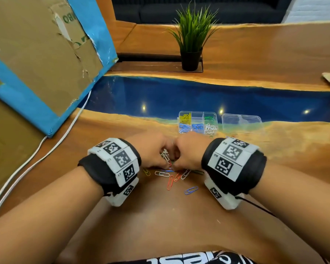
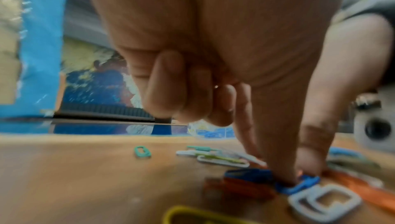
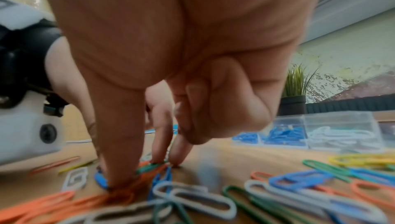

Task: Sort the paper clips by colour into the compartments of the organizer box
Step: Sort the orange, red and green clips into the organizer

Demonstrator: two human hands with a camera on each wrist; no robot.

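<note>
Left hand (image 2: 213,68) fingertips (image 2: 282,175) on a blue paper clip (image 2: 299,185); others curled

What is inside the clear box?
The box holds sorted clips: yellow and green at the back, blue in two front compartments, white in the third. The back middle looks empty. No orange ones show.

tabletop (image 1: 160,216): I see smooth wood with a glossy blue band
organizer box (image 1: 197,113): I see clear, shiny plastic
paper clips (image 1: 170,182): I see smooth coloured coating
cardboard sheet (image 1: 36,54): I see matt brown, torn, blue-edged
wrist bands (image 1: 120,164): I see black cloth
</note>
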